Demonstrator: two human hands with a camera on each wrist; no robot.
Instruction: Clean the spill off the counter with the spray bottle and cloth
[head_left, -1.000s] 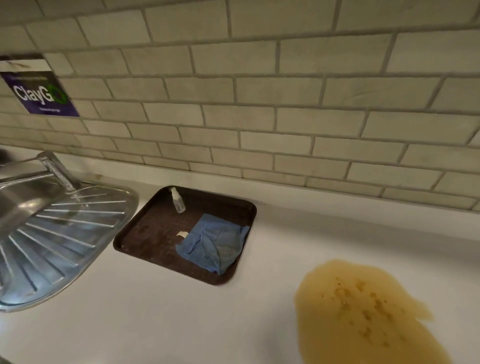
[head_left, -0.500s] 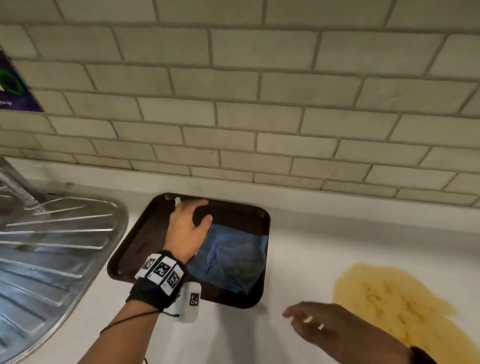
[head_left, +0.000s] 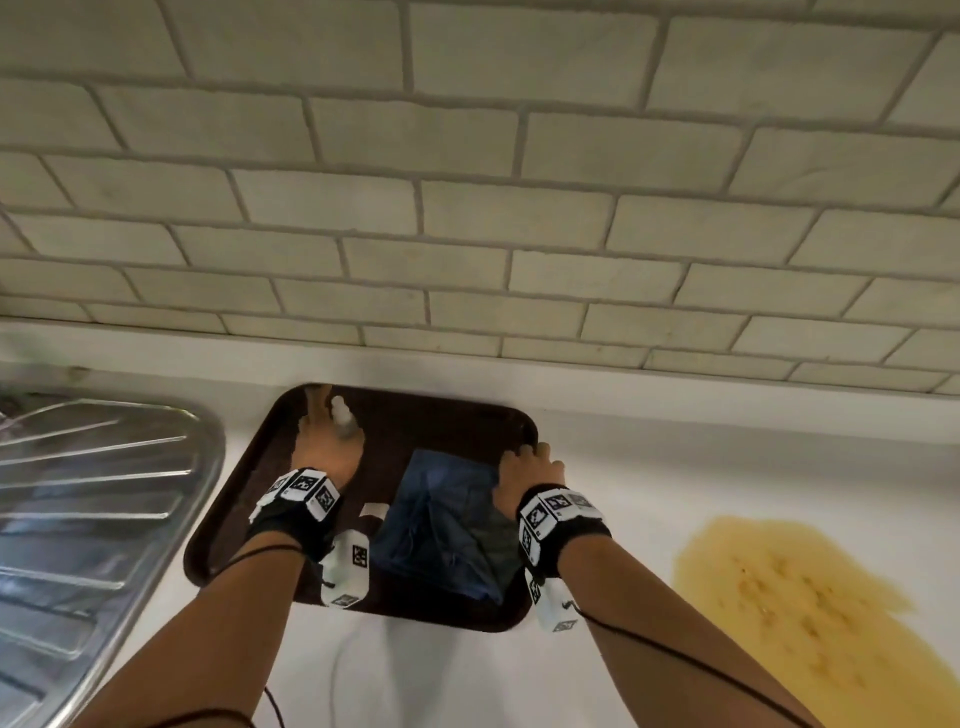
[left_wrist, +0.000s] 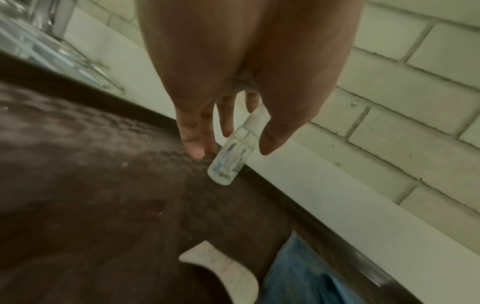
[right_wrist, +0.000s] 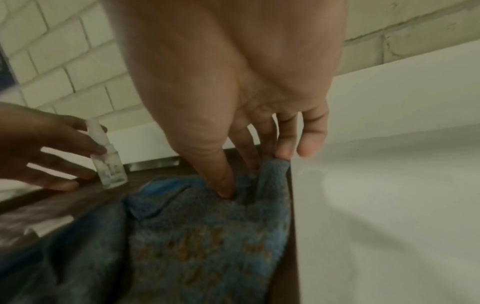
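A small clear spray bottle (head_left: 343, 415) (left_wrist: 228, 158) (right_wrist: 110, 168) stands at the far left of the brown tray (head_left: 244, 499). My left hand (head_left: 324, 447) (left_wrist: 231, 148) reaches round it with straight fingers on one side and the thumb on the other, touching it. A blue cloth (head_left: 441, 525) (right_wrist: 207, 236) with brown stains lies on the tray's right half. My right hand (head_left: 527, 467) (right_wrist: 254, 174) pinches a raised fold at its far right corner between thumb and fingers. The yellow-brown spill (head_left: 789, 613) spreads on the white counter (head_left: 623, 509) to the right.
A steel sink drainer (head_left: 93, 493) lies left of the tray. A small white scrap (head_left: 375, 512) (left_wrist: 221, 267) sits on the tray beside the cloth. The tiled wall (head_left: 467, 208) rises right behind the counter.
Both hands have come into view and onto the tray: the left reached the bottle, then the right moved from the counter to the cloth's corner. The camera has moved closer and to the right.
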